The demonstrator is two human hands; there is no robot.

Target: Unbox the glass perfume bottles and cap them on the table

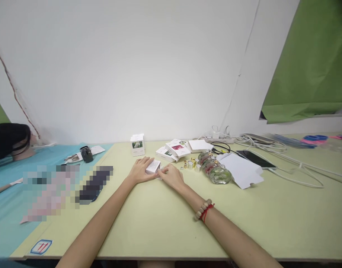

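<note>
A small white carton (153, 166) with fine print lies on the yellow tabletop between my hands. My left hand (140, 169) wraps around its left side, fingers over the far edge and thumb along the near edge. At the carton's right end, my right hand (172, 175) pinches with thumb and forefinger; the exact part between them is too small to make out. Just beyond stand white cartons (137, 146) with a flower picture. Flat flower-printed cartons (178, 148) lie to the right, near small gold and silver caps (191, 164) and a row of clear glass bottles (220, 175).
White paper sheets (242, 169), a dark phone (256, 159) and tangled white cables (301, 165) lie on the right. On the left are a blue cloth (9, 208), a dark jar (86, 154) and a blurred-out dark item (94, 185). A wall rises behind.
</note>
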